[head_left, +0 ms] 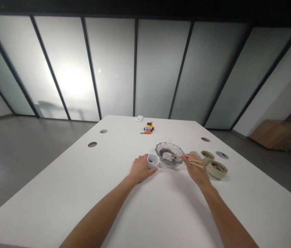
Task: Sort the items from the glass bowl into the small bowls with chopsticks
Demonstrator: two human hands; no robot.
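Note:
My left hand (pixel 140 168) is wrapped round a small white square cup (pixel 153 160) that stands on the white table (pixel 83 193). Something dark lies at the cup's bottom. My right hand (pixel 195 168) grips a pair of wooden chopsticks (pixel 192 160), and their tips reach into a clear glass bowl (pixel 169 154) holding small dark pieces. The glass bowl stands between my two hands, touching or nearly touching the white cup.
Two beige bowls (pixel 217 169) (pixel 207 155) and a second small white cup (pixel 196 154) stand right of my right hand. A small yellow toy (pixel 149 127) and a white box (pixel 139 119) lie at the far edge. Round cable holes (pixel 92 144) mark the tabletop. A frosted glass wall stands behind.

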